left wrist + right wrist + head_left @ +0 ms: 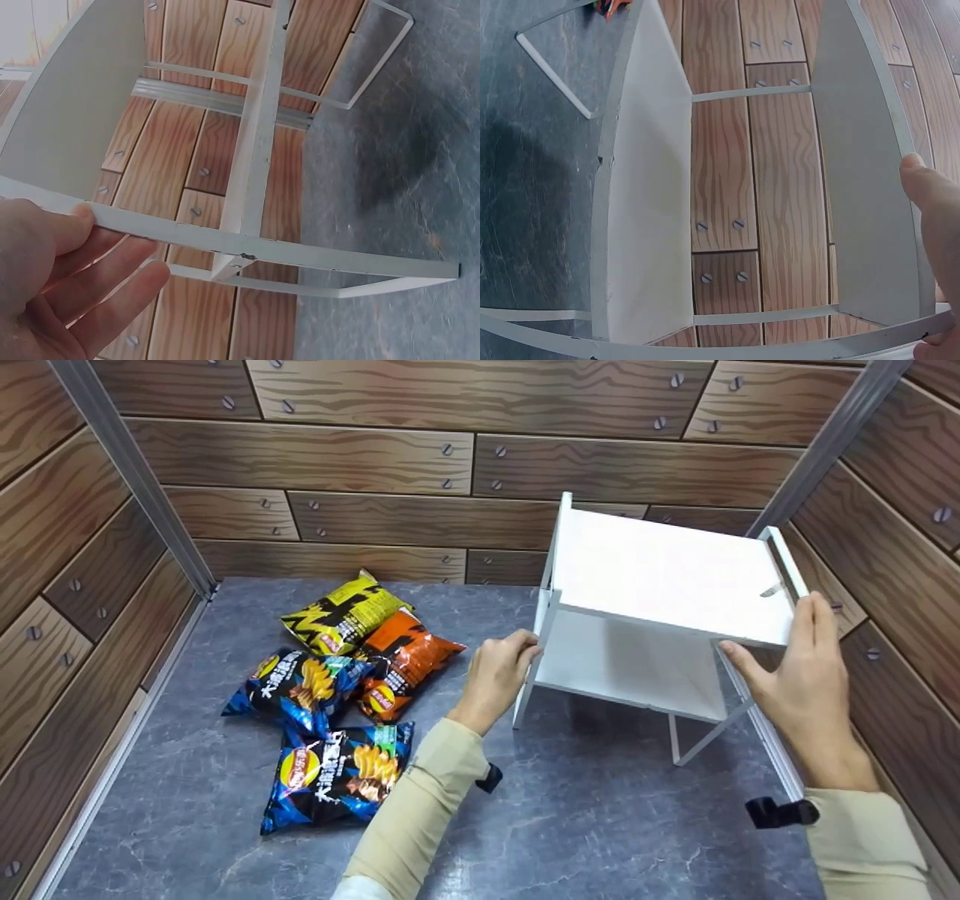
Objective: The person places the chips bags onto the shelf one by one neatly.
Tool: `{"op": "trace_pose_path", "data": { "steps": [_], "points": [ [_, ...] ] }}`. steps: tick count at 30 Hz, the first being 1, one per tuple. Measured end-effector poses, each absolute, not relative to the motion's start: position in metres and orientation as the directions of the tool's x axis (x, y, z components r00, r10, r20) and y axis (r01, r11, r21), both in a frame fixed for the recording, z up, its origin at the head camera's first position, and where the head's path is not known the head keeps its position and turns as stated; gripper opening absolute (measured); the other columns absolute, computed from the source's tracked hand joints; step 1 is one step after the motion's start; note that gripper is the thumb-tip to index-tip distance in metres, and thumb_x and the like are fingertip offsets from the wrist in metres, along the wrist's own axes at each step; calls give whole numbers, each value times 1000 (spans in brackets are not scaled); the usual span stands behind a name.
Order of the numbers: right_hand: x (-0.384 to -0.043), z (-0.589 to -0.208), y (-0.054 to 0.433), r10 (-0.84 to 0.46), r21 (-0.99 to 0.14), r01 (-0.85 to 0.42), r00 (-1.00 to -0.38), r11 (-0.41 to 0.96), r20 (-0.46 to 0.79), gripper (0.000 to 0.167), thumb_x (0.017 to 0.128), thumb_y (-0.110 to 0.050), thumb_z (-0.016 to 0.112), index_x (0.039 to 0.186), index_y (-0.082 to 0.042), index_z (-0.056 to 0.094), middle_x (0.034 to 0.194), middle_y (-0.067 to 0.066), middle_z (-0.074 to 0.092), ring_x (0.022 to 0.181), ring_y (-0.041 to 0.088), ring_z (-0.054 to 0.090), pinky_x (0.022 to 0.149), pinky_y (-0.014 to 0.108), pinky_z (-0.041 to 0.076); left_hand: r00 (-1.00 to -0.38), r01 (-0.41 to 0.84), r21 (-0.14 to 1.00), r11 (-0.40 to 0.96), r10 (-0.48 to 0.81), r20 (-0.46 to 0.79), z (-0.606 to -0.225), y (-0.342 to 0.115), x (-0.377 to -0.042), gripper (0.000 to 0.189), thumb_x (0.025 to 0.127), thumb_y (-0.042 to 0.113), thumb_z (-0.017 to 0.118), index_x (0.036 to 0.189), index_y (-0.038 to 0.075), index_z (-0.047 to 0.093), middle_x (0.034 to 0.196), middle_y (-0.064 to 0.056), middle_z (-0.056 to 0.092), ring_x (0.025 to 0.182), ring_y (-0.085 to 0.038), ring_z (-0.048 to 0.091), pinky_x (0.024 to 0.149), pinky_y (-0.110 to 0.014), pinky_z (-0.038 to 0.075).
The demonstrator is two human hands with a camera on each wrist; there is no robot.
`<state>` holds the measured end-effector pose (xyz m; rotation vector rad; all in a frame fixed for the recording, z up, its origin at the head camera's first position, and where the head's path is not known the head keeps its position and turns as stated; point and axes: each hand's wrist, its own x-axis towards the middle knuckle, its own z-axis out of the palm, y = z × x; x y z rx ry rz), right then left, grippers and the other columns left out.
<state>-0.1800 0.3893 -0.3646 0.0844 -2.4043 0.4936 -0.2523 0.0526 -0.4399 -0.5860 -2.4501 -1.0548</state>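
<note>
A white two-tier side table [675,570] stands at the right, held by both hands. My left hand [495,679] pinches its left front leg just below the top; in the left wrist view, the thumb of the left hand [60,277] lies along the leg with the fingers behind it. At the opposite corner my right hand [806,690] grips the top, fingers over the end rail and thumb at the front edge. The lower shelf [649,180] bears nothing. Whether every foot touches the floor, I cannot tell.
Left of the table lie several chip bags on the grey marbled floor [600,825]: a yellow bag [345,611], an orange bag [405,660] and two blue bags, one blue bag [341,776] nearest me. Wood-patterned walls [360,457] enclose the space, the right one close to the table.
</note>
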Motion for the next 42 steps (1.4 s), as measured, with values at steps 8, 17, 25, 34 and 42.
{"op": "trace_pose_path", "data": {
  "steps": [8, 17, 25, 34, 42],
  "points": [
    [-187, -364, 373, 65, -332, -193, -774, 923, 630, 103, 81, -36, 81, 154, 7, 23, 154, 33, 27, 134, 57, 37, 101, 71, 37, -819, 518, 569, 639, 179, 545, -442, 36, -250, 13, 95, 25, 66, 96, 15, 74, 83, -1, 77, 69, -16, 71, 61, -34, 56],
    [-198, -364, 355, 23, -320, -236, -773, 918, 634, 107, 78, -37, 83, 153, 8, 23, 154, 33, 28, 139, 52, 34, 108, 65, 35, -803, 515, 565, 644, 133, 580, -446, 15, -247, 11, 94, 23, 67, 95, 15, 75, 82, 0, 77, 65, -16, 70, 59, -34, 56],
    [-205, -364, 339, -9, -317, -262, -783, 911, 622, 107, 79, -38, 82, 153, 9, 21, 156, 33, 25, 143, 49, 30, 108, 64, 36, -802, 505, 567, 651, 110, 587, -447, -4, -244, 12, 94, 23, 67, 96, 14, 75, 82, -1, 77, 66, -16, 70, 60, -33, 56],
    [-214, -363, 320, -43, -311, -282, -799, 908, 599, 105, 82, -40, 79, 153, 10, 20, 156, 32, 24, 144, 49, 29, 110, 63, 35, -800, 503, 570, 650, 101, 591, -448, -25, -243, 13, 95, 21, 66, 97, 11, 74, 84, -3, 77, 67, -16, 70, 60, -31, 56],
    [-223, -358, 311, -97, -277, -307, -809, 910, 580, 98, 86, -39, 76, 151, 13, 23, 157, 33, 23, 144, 51, 26, 114, 63, 29, -781, 493, 578, 650, 38, 623, -453, -35, -243, 12, 93, 19, 69, 97, 9, 73, 86, -5, 78, 70, -18, 72, 64, -34, 58]
  ]
}}
